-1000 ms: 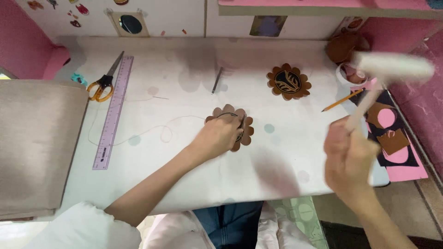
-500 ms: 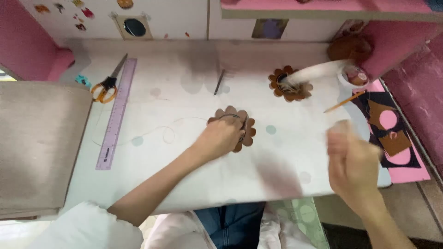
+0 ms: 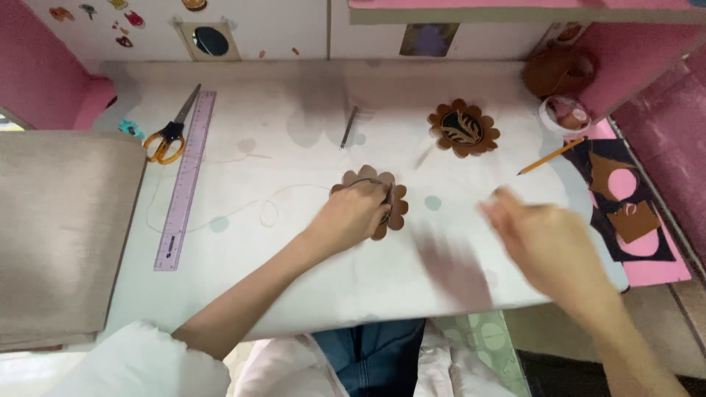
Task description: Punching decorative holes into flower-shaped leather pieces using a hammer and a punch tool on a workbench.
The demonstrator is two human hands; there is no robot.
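Left hand [image 3: 351, 217] pressed flat on scalloped brown leather flower [image 3: 390, 209], mid-table, on pale cloth [image 3: 294, 257]. Right hand [image 3: 548, 246] blurred, right of it, apparently empty; grip unclear. Matching embossed flower [image 3: 463, 129] farther right

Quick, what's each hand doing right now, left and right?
Left hand: fingers curled, pressing down on the brown scalloped cutout on the table.
Right hand: blurred in motion above the table; open or closed cannot be told, nothing visibly held.
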